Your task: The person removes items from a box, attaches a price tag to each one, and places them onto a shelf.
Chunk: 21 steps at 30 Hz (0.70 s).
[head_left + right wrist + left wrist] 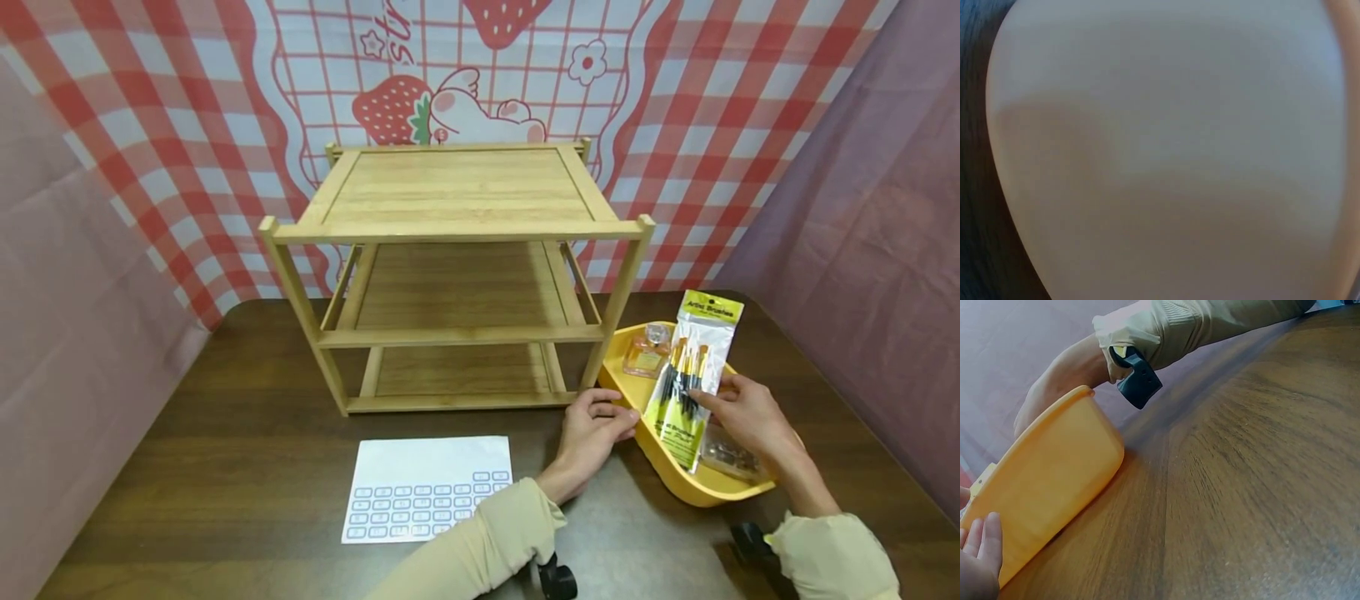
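left sleeve [480, 542], right sleeve [836, 557]: pale cream, creased; angular black mount [1139, 386] by right, rounded black piece [558, 581] by left.

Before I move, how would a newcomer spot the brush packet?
Right of the wooden rack sits a yellow tray. Between its perfume bottle and clear container slants the brush packet. Only it is long, flat and yellow at both ends.

The left hand [588, 433] extends rightward, fingers [602, 395] relaxed, while the right hand [752, 418] angles inward, thumb [707, 402] and fingers pinching.
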Motion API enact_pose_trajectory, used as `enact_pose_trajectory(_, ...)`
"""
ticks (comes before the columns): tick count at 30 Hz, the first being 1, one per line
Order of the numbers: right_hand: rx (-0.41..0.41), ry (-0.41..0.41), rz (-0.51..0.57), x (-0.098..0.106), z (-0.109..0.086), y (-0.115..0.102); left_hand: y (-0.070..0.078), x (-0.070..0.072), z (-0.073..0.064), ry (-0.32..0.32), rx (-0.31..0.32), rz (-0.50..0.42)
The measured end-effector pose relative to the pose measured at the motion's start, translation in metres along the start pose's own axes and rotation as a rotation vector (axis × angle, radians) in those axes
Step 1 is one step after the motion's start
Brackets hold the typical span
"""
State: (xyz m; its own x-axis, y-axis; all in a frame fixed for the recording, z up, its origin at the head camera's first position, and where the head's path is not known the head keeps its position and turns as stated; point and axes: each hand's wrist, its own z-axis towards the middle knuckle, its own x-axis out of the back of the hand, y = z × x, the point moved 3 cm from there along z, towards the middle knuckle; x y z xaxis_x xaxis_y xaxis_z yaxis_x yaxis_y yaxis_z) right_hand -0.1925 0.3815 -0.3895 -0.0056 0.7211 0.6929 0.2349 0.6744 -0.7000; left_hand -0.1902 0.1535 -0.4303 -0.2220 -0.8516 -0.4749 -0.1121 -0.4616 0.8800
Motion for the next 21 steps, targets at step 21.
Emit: enact_pose_trajectory(21, 0.051, 0.010, 0.069, -0.0052, 0.0026, 0.0009, -0.0021, -0.0041, -0.0011, 0.053, -0.046, 0.136)
